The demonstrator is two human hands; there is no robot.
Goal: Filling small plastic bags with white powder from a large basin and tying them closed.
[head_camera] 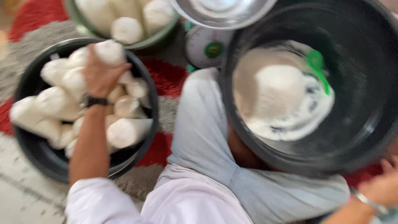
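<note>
Head view, looking straight down — far left sits the wide black plastic basin (pixel 25 141), heaped with white peeled root pieces (pixel 54 103). Left hand (pixel 99 74), a dark watch at the wrist, is down on that heap, fingers (pixel 93 56) curled over the topmost white chunk (pixel 110 52) at the back of the pile; the chunk pokes out beyond the fingertips, resting on its neighbours. Whether the grip is truly closed I cannot tell, the frame is smeared with motion.

Risk here, as I judge it: the heap is stacked above the rim, so pulling one piece could roll others off the edge onto the red and grey rug (pixel 166 79). Smooth white pieces may also slip from a loose hold.

Moving right — a green bowl (pixel 159 39) with more white pieces, a small kitchen scale with a metal pan (pixel 207 45), then the big black tub (pixel 365 103) holding a white floury mound (pixel 273 95) and a green scoop (pixel 317 66). That tub leans against the grey-clad knee (pixel 203 124) — a knock could tip it. Right hand (pixel 383 186), bangle on the wrist, sits at the tub's lower edge; its fingers are mostly out of frame, state unclear.
</note>
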